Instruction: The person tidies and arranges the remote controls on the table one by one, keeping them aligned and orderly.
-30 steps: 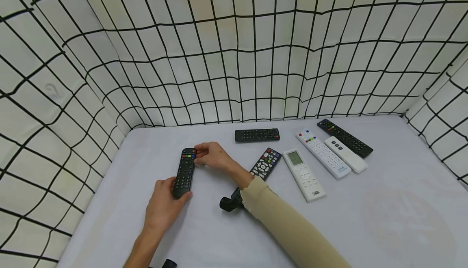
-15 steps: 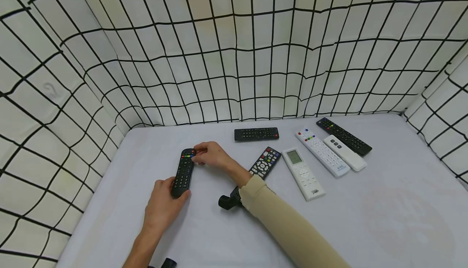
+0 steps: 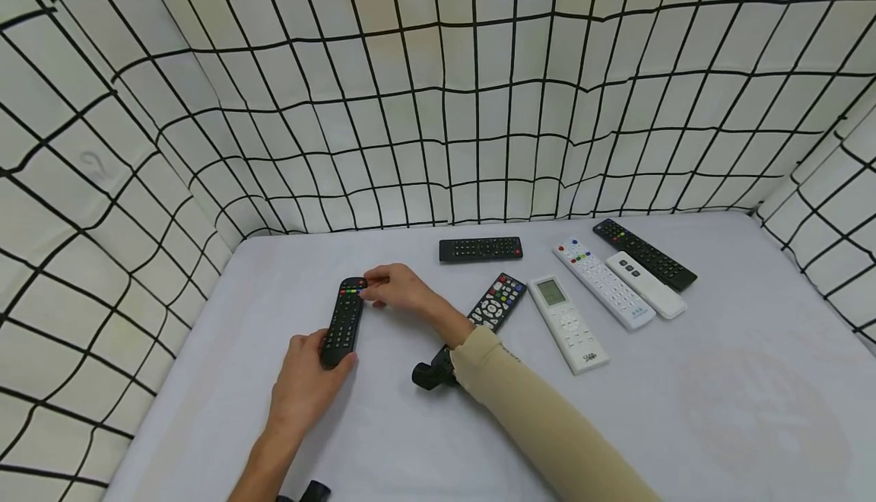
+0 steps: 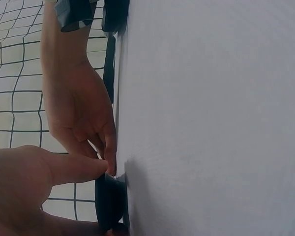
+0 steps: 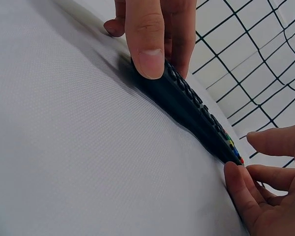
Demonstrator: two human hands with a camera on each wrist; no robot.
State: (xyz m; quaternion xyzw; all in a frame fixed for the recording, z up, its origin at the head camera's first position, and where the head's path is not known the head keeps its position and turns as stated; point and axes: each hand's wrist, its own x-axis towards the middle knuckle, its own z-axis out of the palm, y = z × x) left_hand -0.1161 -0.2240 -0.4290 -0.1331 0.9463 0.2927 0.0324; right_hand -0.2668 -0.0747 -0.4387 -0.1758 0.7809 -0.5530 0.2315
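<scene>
A slim black remote control [image 3: 344, 322] with coloured buttons near its far end lies on the white-covered table, left of centre. My left hand [image 3: 308, 384] grips its near end, the thumb [image 5: 151, 61] on one side and fingers on the other. At the far end my right hand [image 3: 399, 289] pinches the right edge beside the coloured buttons; one digit is raised just above the buttons in the right wrist view. The left wrist view shows this black remote edge-on, its face hidden. A black remote with large pale buttons [image 3: 498, 303] lies partly behind the right forearm.
Another black remote [image 3: 480, 249] lies crosswise at the back. To the right are a white remote with a screen [image 3: 568, 325], a white many-button remote [image 3: 604, 284], a small white remote [image 3: 645, 285] and a long black remote [image 3: 645, 255]. Black netting [image 3: 472, 92] encloses the table.
The fingers of my right hand have shifted slightly on the remote's far edge, one tip now nearer the coloured buttons. My left hand and the other remotes stay in place.
</scene>
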